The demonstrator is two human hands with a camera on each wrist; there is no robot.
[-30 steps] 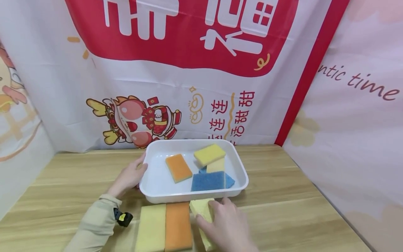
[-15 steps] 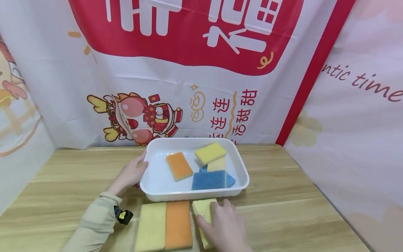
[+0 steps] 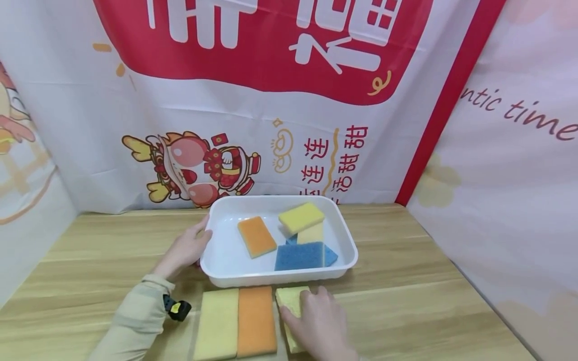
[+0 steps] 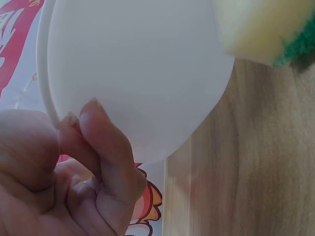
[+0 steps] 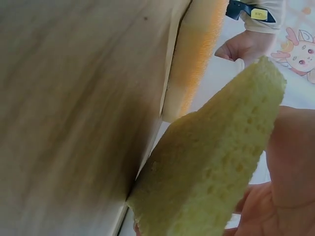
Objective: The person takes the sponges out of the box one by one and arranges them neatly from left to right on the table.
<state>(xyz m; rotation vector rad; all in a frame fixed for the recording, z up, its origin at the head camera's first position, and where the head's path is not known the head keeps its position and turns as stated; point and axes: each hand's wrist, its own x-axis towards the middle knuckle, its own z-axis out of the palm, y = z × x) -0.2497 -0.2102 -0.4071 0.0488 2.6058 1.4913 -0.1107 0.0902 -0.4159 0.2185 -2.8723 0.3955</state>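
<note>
My left hand (image 3: 186,250) grips the left end of a white plastic tray (image 3: 271,281); in the left wrist view its curled fingers (image 4: 106,132) and thumb pinch the wall at the rim. In front of the tray, my right hand (image 3: 321,321) holds a pale yellow sponge (image 3: 291,301) between thumb and fingers. The right wrist view shows this sponge (image 5: 211,152) tilted, its lower edge at the table. Just left of it, an orange-topped sponge (image 3: 256,321) and a yellow sponge (image 3: 219,323) lie side by side.
Inside the tray are an orange sponge (image 3: 257,236), a yellow sponge (image 3: 301,217), a cream piece (image 3: 311,234) and a blue sponge (image 3: 299,256) overlapping another blue piece. A printed cloth (image 3: 271,125) hangs directly behind the tray. The wooden table (image 3: 406,291) extends to both sides.
My right hand and the pale yellow sponge have shifted slightly right, leaving a small gap beside the orange sponge. The left hand keeps its grip on the tray. The head view has shifted slightly.
</note>
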